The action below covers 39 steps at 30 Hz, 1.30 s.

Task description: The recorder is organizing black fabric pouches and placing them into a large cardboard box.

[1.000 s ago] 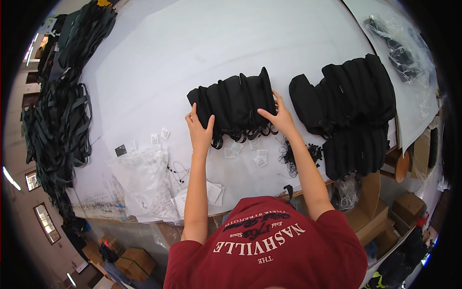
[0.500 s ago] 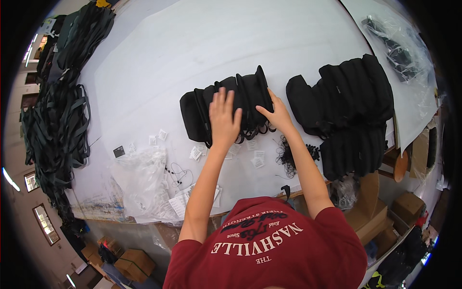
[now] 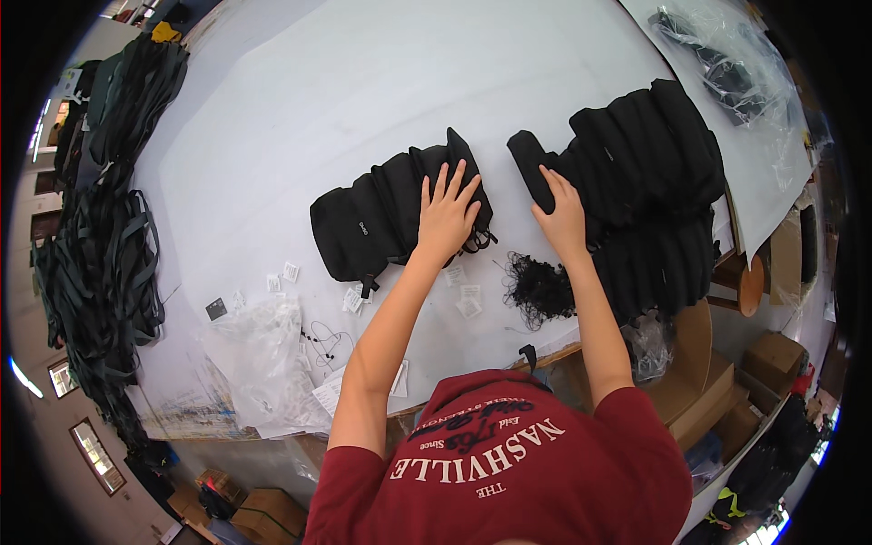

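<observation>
The left grip (image 3: 447, 216) covers part of the small row of black pouches (image 3: 391, 218), hiding what lies under the palm. The small white tags (image 3: 282, 277) on the desk (image 3: 363, 91) are too tiny to tell apart (any print unreadable). The clear bag (image 3: 727, 64) runs into the dark rim.

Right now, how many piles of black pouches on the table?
2: a smaller pile under the left hand, a larger pile at the right hand. Pouches within each overlap.

Black pouches (image 3: 391, 213), white table (image 3: 363, 100), maroon shirt (image 3: 509, 481)
</observation>
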{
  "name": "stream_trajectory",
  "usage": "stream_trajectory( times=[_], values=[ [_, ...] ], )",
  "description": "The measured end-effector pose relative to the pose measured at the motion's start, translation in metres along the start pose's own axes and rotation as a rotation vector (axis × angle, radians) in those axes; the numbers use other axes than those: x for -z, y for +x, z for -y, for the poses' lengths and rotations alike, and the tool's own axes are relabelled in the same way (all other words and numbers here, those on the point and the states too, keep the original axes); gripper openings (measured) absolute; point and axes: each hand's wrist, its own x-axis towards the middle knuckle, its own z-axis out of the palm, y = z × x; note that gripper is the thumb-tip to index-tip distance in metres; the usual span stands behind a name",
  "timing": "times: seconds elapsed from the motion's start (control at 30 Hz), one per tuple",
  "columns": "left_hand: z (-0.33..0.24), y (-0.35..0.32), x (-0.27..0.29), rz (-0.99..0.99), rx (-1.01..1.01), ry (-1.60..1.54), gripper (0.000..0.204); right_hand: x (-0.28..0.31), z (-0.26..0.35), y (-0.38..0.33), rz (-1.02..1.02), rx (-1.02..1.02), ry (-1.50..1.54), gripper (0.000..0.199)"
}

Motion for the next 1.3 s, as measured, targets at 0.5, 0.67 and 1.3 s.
stream_trajectory(
  times=[0.5, 0.67, 1.3],
  values=[
    [-0.044, 0.012, 0.082, -0.124, 0.375, -0.452, 0.074, 0.083, 0.035, -0.044, -0.259, 0.62, 0.207, 0.034],
    [-0.071, -0.006, 0.126, -0.082, 0.236, -0.469, 0.063, 0.123, 0.025, -0.061, -0.268, 0.757, 0.234, 0.027],
    [-0.058, -0.019, 0.152, -0.238, 0.388, -0.553, 0.036, 0.108, 0.02, -0.05, -0.246, 0.097, 0.684, 0.028]
  ],
)
